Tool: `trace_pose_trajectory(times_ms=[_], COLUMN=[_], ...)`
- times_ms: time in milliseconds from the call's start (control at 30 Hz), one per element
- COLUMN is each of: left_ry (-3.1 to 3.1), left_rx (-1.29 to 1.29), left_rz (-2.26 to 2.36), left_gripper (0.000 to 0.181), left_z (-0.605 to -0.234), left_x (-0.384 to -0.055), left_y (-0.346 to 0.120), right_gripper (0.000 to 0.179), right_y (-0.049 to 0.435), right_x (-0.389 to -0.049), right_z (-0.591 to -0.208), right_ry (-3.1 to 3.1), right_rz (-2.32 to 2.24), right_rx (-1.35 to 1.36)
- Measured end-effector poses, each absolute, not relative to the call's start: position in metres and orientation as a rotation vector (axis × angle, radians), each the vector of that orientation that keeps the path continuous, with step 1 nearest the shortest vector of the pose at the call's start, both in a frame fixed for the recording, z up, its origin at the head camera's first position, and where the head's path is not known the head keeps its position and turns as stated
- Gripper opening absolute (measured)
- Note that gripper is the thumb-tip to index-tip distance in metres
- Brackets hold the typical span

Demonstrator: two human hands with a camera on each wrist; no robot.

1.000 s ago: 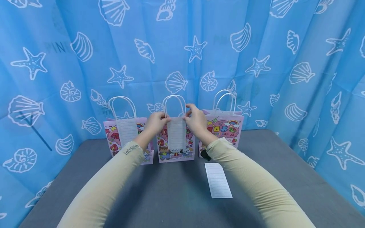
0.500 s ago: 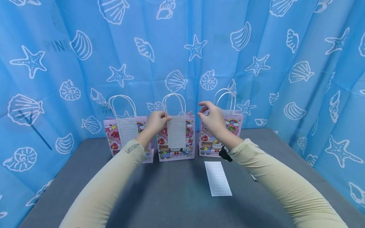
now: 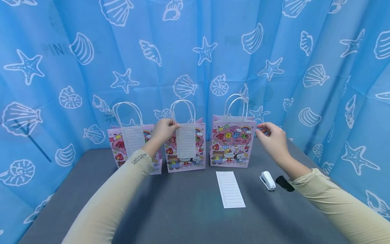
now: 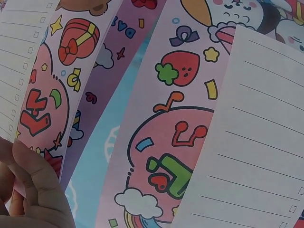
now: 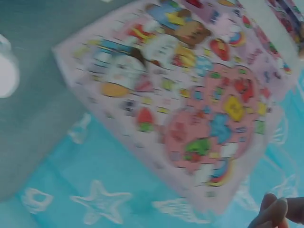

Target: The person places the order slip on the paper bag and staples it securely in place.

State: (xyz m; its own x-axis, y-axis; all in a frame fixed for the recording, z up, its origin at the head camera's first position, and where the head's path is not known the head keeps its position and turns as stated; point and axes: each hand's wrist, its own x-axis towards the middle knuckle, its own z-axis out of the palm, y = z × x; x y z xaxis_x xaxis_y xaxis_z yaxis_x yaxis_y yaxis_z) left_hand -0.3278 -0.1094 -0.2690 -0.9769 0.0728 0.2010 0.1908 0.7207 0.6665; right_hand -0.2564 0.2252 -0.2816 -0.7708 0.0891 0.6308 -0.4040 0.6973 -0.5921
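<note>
Left hand (image 3: 164, 130): at the top left corner of the middle slip, its grip narrow – we see thumb and finger pinching that corner, most likely to stop it slipping off the bag's edge.
Middle slip (image 3: 186, 140): hangs down the front of the middle bag (image 3: 199, 145), just left of the frame's centre, its top by the rim; we judge it sits high so the lines read upright below the handle.
Left bag (image 3: 117, 145): stands left of centre, partly behind the forearm. Its left slip (image 3: 133, 139) lies on the front with no hand on it, so we take it to be fastened, though we cannot see how.
Right hand (image 3: 272, 140): right of centre, beside the right bag (image 3: 232, 144), fingers loosely bent and grip holding nothing; the right wrist view shows us a gap between fingertips and bag.
Right bag: upright, its printed front bare of any slip and facing us, perhaps for easy access.
Loose slip (image 3: 230, 189): flat on the tabletop (image 3: 182, 210), below that bag – probably within easy reach.
Stapler (image 3: 267, 180): lower right, near the right wrist, seemingly parked for that hand.
</note>
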Motion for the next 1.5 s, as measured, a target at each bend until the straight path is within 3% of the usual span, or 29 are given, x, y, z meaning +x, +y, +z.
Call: trace_pose_trajectory(times_ms=[367, 800, 1500], left_ry=[-2.752, -2.744, -2.740], left_rx=[-0.209, -0.187, -0.179], left_rz=[-1.095, -1.137, -1.100], left_gripper=[0.025, 0.024, 0.024], left_z=[-0.269, -0.267, -0.269], left_x=[-0.327, -0.324, -0.326], left_y=[-0.108, -0.105, -0.108], right_gripper=[0.037, 0.074, 0.080], right_y=[0.275, 0.312, 0.318], right_x=[-0.239, -0.244, -0.259], right_z=[-0.327, -0.362, -0.381], right_ry=[-2.586, -2.957, -3.221], right_rz=[1.196, 1.589, 1.504], right_rx=[-0.017, -0.307, -0.350])
